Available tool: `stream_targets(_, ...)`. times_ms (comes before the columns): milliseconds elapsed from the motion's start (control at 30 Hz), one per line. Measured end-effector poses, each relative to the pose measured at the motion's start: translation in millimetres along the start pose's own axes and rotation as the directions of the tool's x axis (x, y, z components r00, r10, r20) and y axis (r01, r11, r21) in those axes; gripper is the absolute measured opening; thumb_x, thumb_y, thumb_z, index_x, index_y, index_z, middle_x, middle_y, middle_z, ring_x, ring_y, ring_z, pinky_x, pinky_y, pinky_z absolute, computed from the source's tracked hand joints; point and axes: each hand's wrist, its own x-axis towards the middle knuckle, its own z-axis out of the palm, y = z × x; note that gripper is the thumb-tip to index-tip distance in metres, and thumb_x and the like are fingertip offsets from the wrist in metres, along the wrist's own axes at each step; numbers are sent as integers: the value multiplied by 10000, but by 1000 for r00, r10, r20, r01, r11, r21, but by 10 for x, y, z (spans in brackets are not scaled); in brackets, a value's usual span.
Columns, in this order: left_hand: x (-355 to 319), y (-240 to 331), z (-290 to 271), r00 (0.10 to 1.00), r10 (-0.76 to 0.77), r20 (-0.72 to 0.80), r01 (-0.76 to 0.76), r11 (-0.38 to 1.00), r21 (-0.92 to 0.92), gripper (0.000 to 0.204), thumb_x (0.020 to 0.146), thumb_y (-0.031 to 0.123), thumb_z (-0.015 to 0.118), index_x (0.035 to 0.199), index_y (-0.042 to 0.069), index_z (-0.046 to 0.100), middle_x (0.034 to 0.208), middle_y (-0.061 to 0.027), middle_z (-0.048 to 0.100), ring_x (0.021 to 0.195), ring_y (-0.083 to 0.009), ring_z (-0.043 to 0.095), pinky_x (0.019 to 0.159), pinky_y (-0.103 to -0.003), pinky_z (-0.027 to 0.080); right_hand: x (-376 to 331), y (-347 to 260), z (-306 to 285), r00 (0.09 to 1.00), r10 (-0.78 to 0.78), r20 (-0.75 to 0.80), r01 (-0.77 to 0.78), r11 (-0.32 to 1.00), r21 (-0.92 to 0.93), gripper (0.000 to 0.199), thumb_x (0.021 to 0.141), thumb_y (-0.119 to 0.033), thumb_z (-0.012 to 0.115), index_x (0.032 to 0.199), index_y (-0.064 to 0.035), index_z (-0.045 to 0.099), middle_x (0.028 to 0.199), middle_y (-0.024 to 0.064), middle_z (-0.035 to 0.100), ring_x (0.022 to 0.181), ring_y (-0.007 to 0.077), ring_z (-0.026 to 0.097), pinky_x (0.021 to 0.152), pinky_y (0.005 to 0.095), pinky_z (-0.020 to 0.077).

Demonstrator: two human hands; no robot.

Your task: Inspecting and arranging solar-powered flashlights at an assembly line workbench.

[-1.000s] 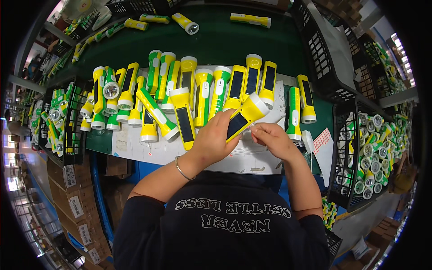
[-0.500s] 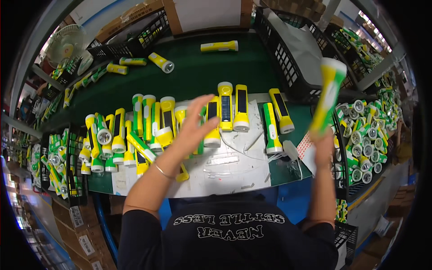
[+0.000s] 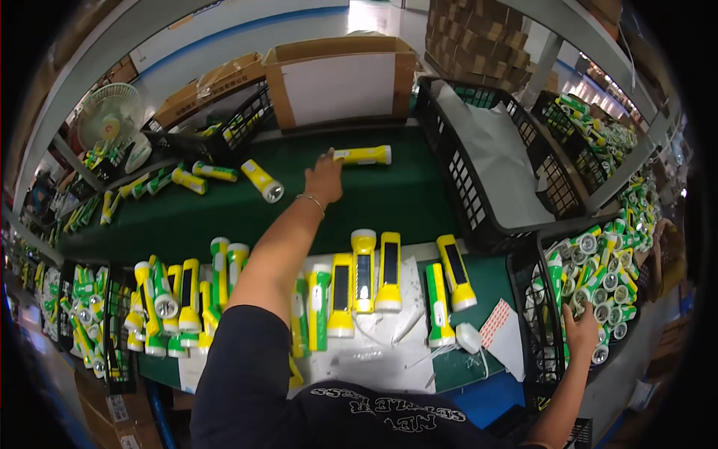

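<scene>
- The left hand (image 3: 324,179) reaches far across the green surface (image 3: 389,202), its fingertips at the left end of a yellow flashlight (image 3: 365,156); I cannot tell whether they close on it;
- this flashlight lies on its side, its white head toward the right; another flashlight (image 3: 262,181) lies just left of the hand;
- the right hand (image 3: 582,327) is over the black basket (image 3: 527,273) at the right, thumb and fingers apart; contact with the piled flashlights (image 3: 612,282) there is unclear;
- nearer the body, upright-pointing flashlights (image 3: 363,273) line a white sheet (image 3: 359,363).
</scene>
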Motion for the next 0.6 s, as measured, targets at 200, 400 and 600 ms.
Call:
stream_targets(200,826,403,335,1000,-2,5,2,997,73,574,767,150,564,1317,162,400,1283,-104,440,1112,-260,475,890,-402,422,-34,-791,65,976,-187,-111,214,913,346,307,761,-139,639,1048,-65,557,790,98,597,728,248,592,660,321,459)
stream_targets(400,513,485,177,968,221,-121,-213,974,79,308,722,271,620,929,43,618,1090,-161,546,1007,-296,528,837,-425,443,0,-1230,258,941,-337,19,270,785,557,302,730,-152,664,996,-31,585,828,125,606,717,245,597,653,307,473)
stream_targets(600,-672,797,-648,830,217,514,558,-303,-772,344,868,186,519,1135,36,362,1005,-160,562,894,-280,590,739,-424,505,-360,-1706,249,751,-630,198,345,629,696,307,750,-207,646,987,-31,565,866,127,573,712,247,577,641,332,471)
